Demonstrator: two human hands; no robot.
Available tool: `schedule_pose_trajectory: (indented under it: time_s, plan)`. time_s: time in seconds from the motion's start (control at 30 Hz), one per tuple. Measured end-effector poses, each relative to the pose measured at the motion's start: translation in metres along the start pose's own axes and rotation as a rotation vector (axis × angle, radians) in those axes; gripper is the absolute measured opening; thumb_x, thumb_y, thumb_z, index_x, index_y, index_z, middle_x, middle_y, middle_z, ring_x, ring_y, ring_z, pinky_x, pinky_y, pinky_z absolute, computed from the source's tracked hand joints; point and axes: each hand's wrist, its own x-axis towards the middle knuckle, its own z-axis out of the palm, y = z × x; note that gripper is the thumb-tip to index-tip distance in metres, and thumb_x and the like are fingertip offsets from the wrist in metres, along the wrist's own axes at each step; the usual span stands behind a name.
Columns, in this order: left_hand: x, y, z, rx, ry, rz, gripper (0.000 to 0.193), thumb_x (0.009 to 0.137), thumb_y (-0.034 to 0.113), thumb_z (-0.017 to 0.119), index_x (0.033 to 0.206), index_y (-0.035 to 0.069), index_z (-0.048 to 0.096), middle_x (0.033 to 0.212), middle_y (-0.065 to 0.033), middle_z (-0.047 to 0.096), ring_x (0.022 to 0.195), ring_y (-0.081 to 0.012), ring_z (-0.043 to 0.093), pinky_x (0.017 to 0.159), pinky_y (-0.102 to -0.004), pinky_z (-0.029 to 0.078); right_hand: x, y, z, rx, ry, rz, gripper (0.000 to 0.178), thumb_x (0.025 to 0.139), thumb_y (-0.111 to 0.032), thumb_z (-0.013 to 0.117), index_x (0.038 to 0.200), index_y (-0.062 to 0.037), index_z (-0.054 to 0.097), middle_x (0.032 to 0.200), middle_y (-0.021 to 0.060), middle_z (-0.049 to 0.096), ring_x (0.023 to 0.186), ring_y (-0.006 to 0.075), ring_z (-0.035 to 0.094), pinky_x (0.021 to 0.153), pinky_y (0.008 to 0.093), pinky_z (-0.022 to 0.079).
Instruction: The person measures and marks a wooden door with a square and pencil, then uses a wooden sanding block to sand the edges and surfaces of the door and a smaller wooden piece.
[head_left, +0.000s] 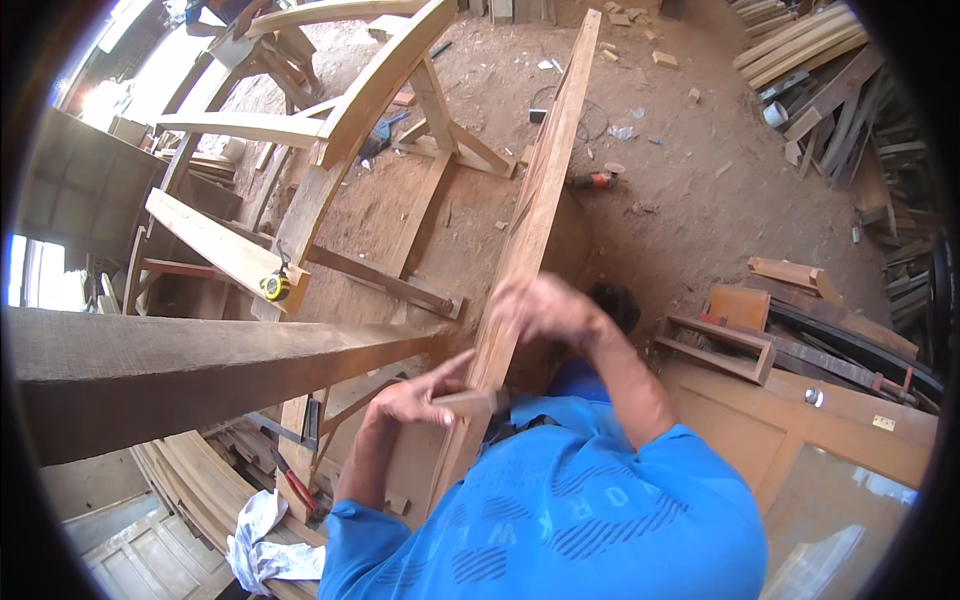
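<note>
A long, narrow wooden plank [540, 220] runs away from my body, standing on edge. My left hand [418, 400] is at its near part, with thumb and fingers around a small flat wooden block [466, 403] that lies across the plank. The block is slightly blurred. Farther along, my right hand [540, 308] is over the plank's top edge with bent fingers. Motion smears them, and whether they hold anything is hidden.
A thick beam [200, 360] juts in from the left. Beyond it stands a wooden frame [370, 90]; a yellow tape measure [275, 286] rests on a board. A red power tool [595, 181] lies on the dirt floor. Right are a door panel [730, 410] and stacked timber [805, 45].
</note>
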Motion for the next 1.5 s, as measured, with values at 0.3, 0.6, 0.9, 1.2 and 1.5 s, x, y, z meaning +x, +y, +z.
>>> schedule_pose_trajectory:
  time_s: [0.3, 0.6, 0.9, 1.2, 1.5]
  plan:
    - [0.104, -0.025, -0.005, 0.21, 0.591, 0.287, 0.074, 0.106, 0.047, 0.043, 0.162, 0.009, 0.013, 0.168, -0.0125, 0.016, 0.155, -0.0262, 0.011, 0.125, -0.0377, 0.013, 0.122, 0.109, -0.087, -0.45, 0.984, -0.611, 0.065, 0.106, -0.033, 0.049, 0.153, 0.0048, 0.025, 0.147, 0.0233, 0.044, 0.136, 0.0318, 0.043, 0.114, 0.0415, 0.033]
    - [0.143, 0.008, -0.024, 0.396, 0.697, 0.261, 0.072, 0.106, 0.042, 0.044, 0.162, 0.007, 0.014, 0.166, -0.0202, 0.021, 0.154, -0.0318, 0.017, 0.124, -0.0383, 0.018, 0.123, 0.091, -0.053, -0.261, 1.011, -0.752, 0.068, 0.105, -0.036, 0.05, 0.151, 0.006, 0.024, 0.14, 0.0203, 0.049, 0.126, 0.0286, 0.049, 0.108, 0.0417, 0.039]
    - [0.129, 0.007, -0.024, 0.417, 0.687, 0.256, 0.068, 0.106, 0.031, 0.043, 0.16, 0.002, 0.015, 0.164, -0.0234, 0.023, 0.154, -0.034, 0.019, 0.124, -0.038, 0.017, 0.139, 0.075, -0.084, -0.015, 0.995, -0.586, 0.056, 0.106, -0.04, 0.049, 0.137, 0.0035, 0.035, 0.126, 0.0136, 0.051, 0.116, 0.0195, 0.051, 0.103, 0.0369, 0.042]
    - [0.216, 0.06, -0.081, 0.456, 0.763, 0.42, 0.065, 0.106, 0.031, 0.044, 0.16, 0.004, 0.02, 0.157, -0.0273, 0.036, 0.147, -0.0367, 0.035, 0.118, -0.0394, 0.032, 0.137, 0.074, -0.08, 0.05, 0.899, -0.603, 0.056, 0.105, -0.045, 0.05, 0.133, 0.0024, 0.037, 0.123, 0.0107, 0.051, 0.112, 0.017, 0.049, 0.101, 0.0336, 0.041]
    - [0.186, 0.036, -0.067, 0.457, 0.719, 0.365, 0.066, 0.106, 0.031, 0.044, 0.159, 0.001, 0.019, 0.162, -0.0249, 0.026, 0.152, -0.0357, 0.025, 0.121, -0.0392, 0.025, 0.154, 0.059, -0.136, 0.104, 0.878, -0.466, 0.052, 0.107, -0.05, 0.044, 0.127, -0.0018, 0.047, 0.118, 0.007, 0.054, 0.112, 0.0151, 0.049, 0.102, 0.0335, 0.04]
